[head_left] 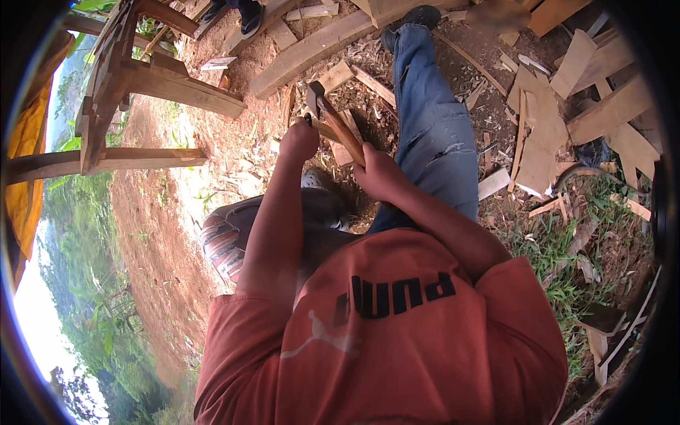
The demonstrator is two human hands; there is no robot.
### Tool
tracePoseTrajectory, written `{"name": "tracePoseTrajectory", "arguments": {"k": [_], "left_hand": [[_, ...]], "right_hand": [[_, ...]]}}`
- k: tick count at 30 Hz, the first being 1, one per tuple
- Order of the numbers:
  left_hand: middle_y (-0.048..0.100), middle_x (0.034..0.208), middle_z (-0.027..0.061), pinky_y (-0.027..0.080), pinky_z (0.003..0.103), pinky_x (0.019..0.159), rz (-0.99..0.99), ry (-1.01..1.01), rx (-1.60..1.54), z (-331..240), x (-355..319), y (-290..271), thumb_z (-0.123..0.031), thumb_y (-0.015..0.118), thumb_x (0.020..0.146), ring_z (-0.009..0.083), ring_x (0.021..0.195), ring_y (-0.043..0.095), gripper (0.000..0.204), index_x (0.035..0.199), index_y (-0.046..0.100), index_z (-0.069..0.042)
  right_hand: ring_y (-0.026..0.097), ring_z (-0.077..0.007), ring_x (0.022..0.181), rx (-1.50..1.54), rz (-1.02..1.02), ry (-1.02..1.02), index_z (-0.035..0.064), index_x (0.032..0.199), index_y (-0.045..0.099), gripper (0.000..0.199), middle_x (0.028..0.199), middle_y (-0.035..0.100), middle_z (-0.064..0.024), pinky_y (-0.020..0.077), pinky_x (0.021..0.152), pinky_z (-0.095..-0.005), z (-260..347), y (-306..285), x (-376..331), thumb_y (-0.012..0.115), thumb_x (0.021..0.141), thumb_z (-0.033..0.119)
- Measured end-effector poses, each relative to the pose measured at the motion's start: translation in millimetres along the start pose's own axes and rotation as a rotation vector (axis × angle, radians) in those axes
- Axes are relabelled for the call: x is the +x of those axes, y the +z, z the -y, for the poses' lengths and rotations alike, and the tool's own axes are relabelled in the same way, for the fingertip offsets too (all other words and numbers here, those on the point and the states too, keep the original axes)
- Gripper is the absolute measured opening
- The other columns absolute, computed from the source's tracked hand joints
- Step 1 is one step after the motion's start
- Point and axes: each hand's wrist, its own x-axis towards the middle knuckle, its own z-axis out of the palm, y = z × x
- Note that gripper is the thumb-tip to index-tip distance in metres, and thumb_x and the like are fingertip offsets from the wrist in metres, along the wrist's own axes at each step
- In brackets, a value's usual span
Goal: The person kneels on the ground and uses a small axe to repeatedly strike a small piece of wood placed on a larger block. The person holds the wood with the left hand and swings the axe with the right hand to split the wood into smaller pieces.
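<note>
My right hand (377,172) is closed round the wooden handle of a hammer (341,129); its dark metal head points up and to the left, beyond my left hand. My left hand (299,142) is a closed fist just left of the handle. A small dark end (307,120) sticks out at the top of that fist; the rest of what it grips is hidden. Close below the hammer lies a pale wood piece (346,152), partly covered by the handle. Whether the hammer head touches anything cannot be made out.
Thick timber (312,53) lies ahead on ground strewn with chips. A wooden frame (152,81) stands at the left. Offcuts (538,134) are heaped at the right, beside grass (545,241). Another person's foot (251,20) shows at the top. My jeans-clad leg (432,127) stretches forward.
</note>
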Motion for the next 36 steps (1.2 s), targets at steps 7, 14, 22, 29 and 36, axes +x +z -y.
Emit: {"name": "tracePoseTrajectory", "arguments": {"k": [7,14,22,29,36], "left_hand": [[0.069,0.123,0.0339,0.056,0.055,0.100,0.006,0.016,-0.007,9,8,12,-0.022,0.052,0.103,0.0488,0.116,0.069,0.039,0.128,0.063,0.005],[0.068,0.122,0.0344,0.057,0.055,0.099,-0.007,-0.035,-0.017,-1,8,2,-0.020,0.053,0.101,0.0501,0.113,0.070,0.036,0.126,0.064,0.004],[0.067,0.114,0.0342,0.057,0.057,0.096,-0.052,0.082,0.040,49,27,38,-0.022,0.052,0.103,0.0509,0.108,0.070,0.036,0.117,0.065,0.008],[0.075,0.113,0.0344,0.058,0.057,0.097,-0.030,0.002,0.009,14,8,4,-0.035,0.050,0.105,0.0503,0.109,0.073,0.047,0.125,0.057,0.006],[0.073,0.115,0.0352,0.059,0.056,0.096,-0.012,0.024,0.022,16,6,7,-0.037,0.051,0.106,0.0484,0.109,0.074,0.047,0.122,0.058,0.007]], "right_hand": [[0.072,-0.0508,0.096,-0.009,-0.028,-0.014,-0.0047,0.121,0.057,0.038,0.097,0.073,-0.0320,0.0555,0.084,-0.0593,-5,1,2,0.066,0.097,0.023],[0.072,-0.0509,0.094,-0.009,-0.047,-0.043,-0.0046,0.122,0.057,0.040,0.094,0.073,-0.0311,0.0562,0.084,-0.0586,-14,7,4,0.068,0.097,0.025],[0.073,-0.0486,0.098,-0.046,-0.029,-0.023,-0.0027,0.120,0.060,0.040,0.099,0.074,-0.0304,0.0573,0.087,-0.0575,0,0,13,0.068,0.099,0.030],[0.073,-0.0483,0.089,-0.094,-0.024,-0.058,-0.0029,0.112,0.060,0.038,0.090,0.073,-0.0288,0.0567,0.078,-0.0567,0,-7,29,0.069,0.101,0.032],[0.074,-0.0476,0.090,-0.109,0.011,0.022,-0.0031,0.112,0.061,0.038,0.091,0.074,-0.0286,0.0567,0.081,-0.0564,6,-7,30,0.068,0.101,0.032]]}}
